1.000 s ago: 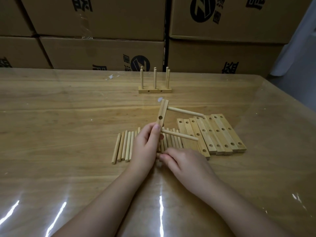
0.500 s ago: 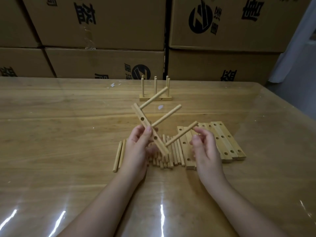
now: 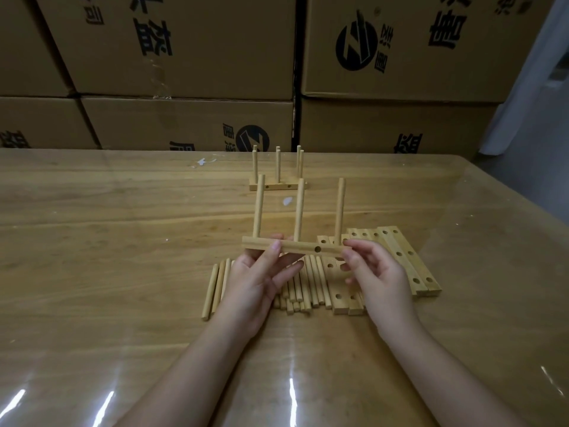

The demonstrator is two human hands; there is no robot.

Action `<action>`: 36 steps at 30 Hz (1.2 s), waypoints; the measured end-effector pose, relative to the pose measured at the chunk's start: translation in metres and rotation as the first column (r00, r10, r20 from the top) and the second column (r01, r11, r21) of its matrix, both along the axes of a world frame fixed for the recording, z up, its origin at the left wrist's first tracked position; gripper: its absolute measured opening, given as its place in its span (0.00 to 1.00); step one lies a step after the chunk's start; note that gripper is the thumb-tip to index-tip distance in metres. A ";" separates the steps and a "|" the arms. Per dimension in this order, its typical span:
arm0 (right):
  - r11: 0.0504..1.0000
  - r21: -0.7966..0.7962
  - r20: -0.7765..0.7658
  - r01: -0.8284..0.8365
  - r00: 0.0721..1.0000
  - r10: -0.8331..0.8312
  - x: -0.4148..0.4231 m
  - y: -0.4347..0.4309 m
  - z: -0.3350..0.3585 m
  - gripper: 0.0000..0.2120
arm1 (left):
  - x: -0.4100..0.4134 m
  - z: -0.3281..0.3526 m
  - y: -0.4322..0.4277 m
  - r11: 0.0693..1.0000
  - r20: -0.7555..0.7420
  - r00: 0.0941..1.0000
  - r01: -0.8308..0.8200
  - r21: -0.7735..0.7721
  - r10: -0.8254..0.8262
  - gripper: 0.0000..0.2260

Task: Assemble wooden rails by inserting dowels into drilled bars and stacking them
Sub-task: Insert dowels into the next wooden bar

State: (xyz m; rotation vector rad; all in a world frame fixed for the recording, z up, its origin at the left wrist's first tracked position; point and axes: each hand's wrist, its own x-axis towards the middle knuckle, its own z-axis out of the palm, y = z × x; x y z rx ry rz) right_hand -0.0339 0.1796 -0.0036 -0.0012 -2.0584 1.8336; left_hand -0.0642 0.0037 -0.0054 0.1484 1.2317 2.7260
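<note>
Both hands hold one drilled bar [image 3: 295,247] level above the counter [image 3: 123,257]. My left hand [image 3: 255,288] pinches the bar's left half, thumb laid on the front face and fingers behind. My right hand [image 3: 378,278] pinches the bar's right end between thumb and forefinger, the other fingers loosely curled. Three dowels [image 3: 299,211] stand upright out of the bar's top, one near each end and one in the middle. A side hole shows on the bar's front face, toward the right.

Below the bar, loose dowels [image 3: 217,288] lie side by side on the counter, partly hidden under my left hand. Below and to the right of the bar lies a row of spare bars [image 3: 403,260], flat with their holes up. Beyond the bar, farther along the counter, stands an assembled rail [image 3: 278,187] with its dowels upright. Farther still beyond the bar, past the counter's far edge, cardboard boxes [image 3: 184,57] are stacked.
</note>
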 end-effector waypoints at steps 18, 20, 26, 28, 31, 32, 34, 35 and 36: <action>0.995 0.091 -0.021 0.049 0.999 -0.048 -0.008 0.016 -0.002 0.08 | -0.004 -0.002 -0.009 0.997 -0.033 0.998 -0.060 -0.052 0.058 0.11; 0.994 0.105 -0.012 0.026 1.000 -0.025 -0.008 0.015 -0.001 0.08 | -0.004 -0.003 -0.009 0.998 -0.029 0.998 -0.056 -0.039 0.055 0.09; 0.988 0.066 -0.001 -0.143 0.990 0.144 -0.007 0.016 0.007 0.17 | -0.004 -0.004 -0.007 0.996 -0.014 0.999 -0.035 -0.076 0.034 0.17; 0.982 0.073 0.027 -0.175 0.985 0.173 -0.008 0.016 0.006 0.12 | -0.003 -0.003 -0.005 0.997 0.002 0.999 -0.039 -0.069 0.039 0.19; 0.982 0.027 0.053 -0.188 0.981 0.187 -0.008 0.015 0.004 0.11 | -0.003 -0.004 -0.005 0.997 0.009 0.999 -0.043 -0.057 0.044 0.19; 0.981 -0.003 0.056 -0.192 0.980 0.191 -0.008 0.015 0.004 0.10 | -0.003 -0.004 -0.005 0.997 0.010 0.999 -0.041 -0.058 0.042 0.18; 0.981 -0.052 0.053 -0.184 0.981 0.187 -0.007 0.014 0.005 0.09 | -0.003 -0.005 -0.005 0.997 0.003 0.999 -0.033 -0.066 0.033 0.18; 0.982 -0.068 0.056 -0.174 0.983 0.178 -0.007 0.014 0.005 0.09 | -0.003 -0.005 -0.005 0.997 -0.006 1.000 -0.030 -0.072 0.029 0.18; 0.984 -0.078 0.060 -0.162 0.984 0.167 -0.007 0.014 0.005 0.09 | -0.002 -0.006 -0.004 0.996 -0.016 0.999 -0.030 -0.079 0.028 0.17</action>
